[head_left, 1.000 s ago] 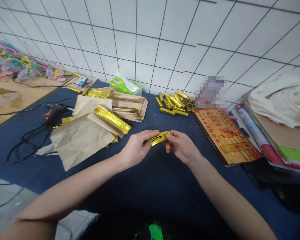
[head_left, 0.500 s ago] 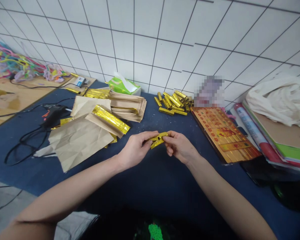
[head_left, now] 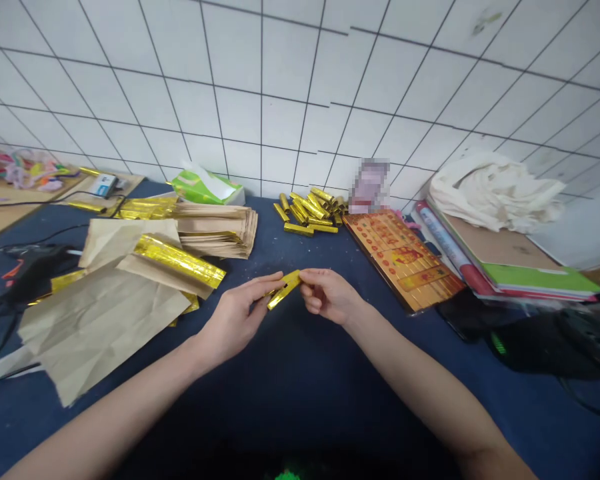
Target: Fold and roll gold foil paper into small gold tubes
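Observation:
A small folded gold foil piece (head_left: 284,289) is held between both my hands above the dark blue table (head_left: 305,373). My left hand (head_left: 235,317) pinches its lower left end with thumb and fingers. My right hand (head_left: 327,295) pinches its upper right end, fingers curled. A pile of several finished gold foil rolls (head_left: 307,207) lies behind the hands near the tiled wall. To the left lie brown paper sheets (head_left: 100,320) with gold foil strips (head_left: 179,260) on them and a stack of brown paper (head_left: 220,228).
A gold-and-red printed board (head_left: 403,257) lies right of my hands, with books (head_left: 500,267) and a white cloth (head_left: 495,190) beyond. A green tissue box (head_left: 205,190) stands at the back. A glue gun (head_left: 30,263) and cables lie at the left.
The view has swung to the right and the hands sit lower left in it. The gold piece has been tilted and squeezed narrower between my fingers.

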The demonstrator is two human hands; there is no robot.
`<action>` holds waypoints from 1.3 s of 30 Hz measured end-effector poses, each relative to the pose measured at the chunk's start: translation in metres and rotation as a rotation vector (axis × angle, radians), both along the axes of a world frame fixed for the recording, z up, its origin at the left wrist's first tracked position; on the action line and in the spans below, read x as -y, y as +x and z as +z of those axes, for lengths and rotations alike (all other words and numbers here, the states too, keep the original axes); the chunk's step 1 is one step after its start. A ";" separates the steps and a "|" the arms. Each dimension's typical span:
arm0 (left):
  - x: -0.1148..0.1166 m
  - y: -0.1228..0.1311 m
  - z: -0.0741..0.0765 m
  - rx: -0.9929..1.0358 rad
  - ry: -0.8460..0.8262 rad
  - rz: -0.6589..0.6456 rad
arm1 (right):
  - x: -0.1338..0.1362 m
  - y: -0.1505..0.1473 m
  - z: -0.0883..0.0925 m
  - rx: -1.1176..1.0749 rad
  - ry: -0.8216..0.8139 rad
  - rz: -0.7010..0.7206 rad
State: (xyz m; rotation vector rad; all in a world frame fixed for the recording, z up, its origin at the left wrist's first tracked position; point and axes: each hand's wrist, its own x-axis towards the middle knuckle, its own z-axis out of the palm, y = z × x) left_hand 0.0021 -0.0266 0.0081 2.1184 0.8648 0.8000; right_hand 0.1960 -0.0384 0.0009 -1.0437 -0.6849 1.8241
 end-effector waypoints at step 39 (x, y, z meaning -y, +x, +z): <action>0.005 0.013 -0.001 0.421 -0.746 0.166 | 0.023 -0.020 -0.021 1.212 1.247 -0.266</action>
